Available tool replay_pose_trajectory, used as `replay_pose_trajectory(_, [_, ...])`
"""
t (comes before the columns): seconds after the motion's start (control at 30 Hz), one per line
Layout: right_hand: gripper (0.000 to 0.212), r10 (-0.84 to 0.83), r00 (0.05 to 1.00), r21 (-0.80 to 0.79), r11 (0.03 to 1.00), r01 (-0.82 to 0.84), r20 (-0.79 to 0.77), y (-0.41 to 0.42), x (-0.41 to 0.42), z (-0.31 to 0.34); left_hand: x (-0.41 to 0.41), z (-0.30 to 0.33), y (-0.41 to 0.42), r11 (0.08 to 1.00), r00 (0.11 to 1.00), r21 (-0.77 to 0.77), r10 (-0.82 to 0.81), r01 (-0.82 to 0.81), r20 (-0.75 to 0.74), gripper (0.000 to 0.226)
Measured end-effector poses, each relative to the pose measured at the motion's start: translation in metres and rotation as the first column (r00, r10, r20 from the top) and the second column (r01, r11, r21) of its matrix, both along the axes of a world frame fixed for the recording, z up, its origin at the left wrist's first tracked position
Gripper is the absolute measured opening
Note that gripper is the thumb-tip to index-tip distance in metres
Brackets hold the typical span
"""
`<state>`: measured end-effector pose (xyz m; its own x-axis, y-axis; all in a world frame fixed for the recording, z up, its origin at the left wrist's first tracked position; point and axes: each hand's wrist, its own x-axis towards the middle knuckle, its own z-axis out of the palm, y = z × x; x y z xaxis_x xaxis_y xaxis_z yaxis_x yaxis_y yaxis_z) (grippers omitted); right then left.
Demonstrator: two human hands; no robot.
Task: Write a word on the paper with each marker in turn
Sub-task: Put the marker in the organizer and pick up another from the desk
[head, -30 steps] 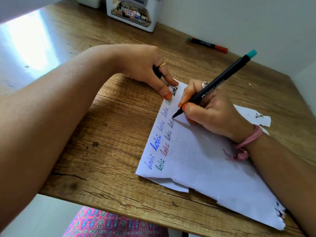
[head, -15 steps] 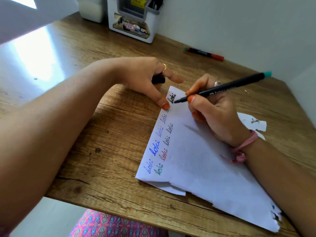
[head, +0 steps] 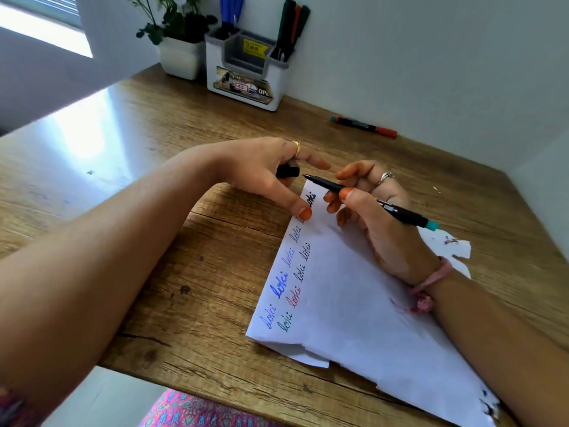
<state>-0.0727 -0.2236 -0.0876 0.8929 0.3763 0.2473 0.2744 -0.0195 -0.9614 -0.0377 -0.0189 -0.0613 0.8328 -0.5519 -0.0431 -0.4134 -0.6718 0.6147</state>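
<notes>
**Bare tip near the cap, paper barely pinned**

Your right hand (head: 374,208) pinches the black pen (head: 366,197) above the paper (head: 354,303), tip lifted toward the cap (head: 288,171) curled in your left hand (head: 264,171); miss it and you ink a finger; only your left thumb pins the sheet, so it may slide; the red-capped marker (head: 363,127) and pen holder (head: 246,75) sit well apart, nothing between

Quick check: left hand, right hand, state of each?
Left hand: holds the black cap, thumb pressing the paper.
Right hand: holds the uncapped marker.
</notes>
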Motion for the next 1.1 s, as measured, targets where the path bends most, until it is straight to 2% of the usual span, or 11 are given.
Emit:
replay_pose_trajectory(0.3, [0.011,-0.013,0.999,-0.013,1.000,0.012,-0.037,-0.0031,0.0012,-0.0022,-0.0041,0.0033,-0.0065,1.000,0.999,0.011,-0.029,0.029,0.031,0.077])
replay_pose_trajectory(0.73, [0.015,-0.065,0.997,0.017,0.998,0.064,0.044,-0.0018,-0.0010,0.0030,-0.0026,0.0069,-0.0028,0.994,0.994,0.106,-0.033,0.022,0.104,0.070])
replay_pose_trajectory(1.1, [0.008,-0.094,0.990,0.021,0.996,0.092,0.106,0.0008,-0.0048,0.0040,-0.0041,0.0072,-0.0040,0.999,0.992,0.038,-0.031,0.026,0.121,0.071])
